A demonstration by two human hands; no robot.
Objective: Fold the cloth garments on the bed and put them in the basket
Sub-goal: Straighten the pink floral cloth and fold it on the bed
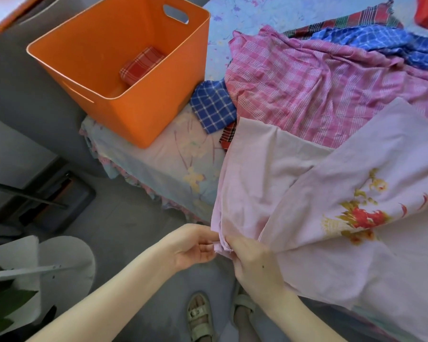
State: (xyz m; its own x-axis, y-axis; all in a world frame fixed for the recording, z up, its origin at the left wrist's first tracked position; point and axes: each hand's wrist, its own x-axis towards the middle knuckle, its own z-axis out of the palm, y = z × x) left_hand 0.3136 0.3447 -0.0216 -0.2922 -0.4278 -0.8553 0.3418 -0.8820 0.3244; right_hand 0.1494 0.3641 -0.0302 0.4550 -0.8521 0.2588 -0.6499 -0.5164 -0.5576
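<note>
Nearest the camera, below the bed's edge, two sandalled feet (209, 317) stand on the grey floor (139, 218). Just above them both hands meet at one gathered corner of a pale pink cloth (269, 174). The left hand (190, 245) pinches the bunched edge between thumb and fingertips, palm turned up. The right hand (253, 260) curls its fingers round the same corner from the other side, so the two hands nearly touch. From that corner the cloth fans out over the bed (173, 154), partly doubled over itself, with a red and yellow flower print (361, 215) on its upper layer.

Beyond it lies a crumpled pink checked garment (307, 85), touching the pale cloth's far edge. A blue checked cloth (213, 107) sticks out at its left side, with a scrap of red plaid (229, 137) just below that. Farther back, more blue checked fabric (381, 43) and a dark red-green plaid piece (351, 19) lie heaped.

At the bed's left corner stands an orange plastic basket (139, 114), with one folded red plaid cloth (141, 64) on its bottom.
</note>
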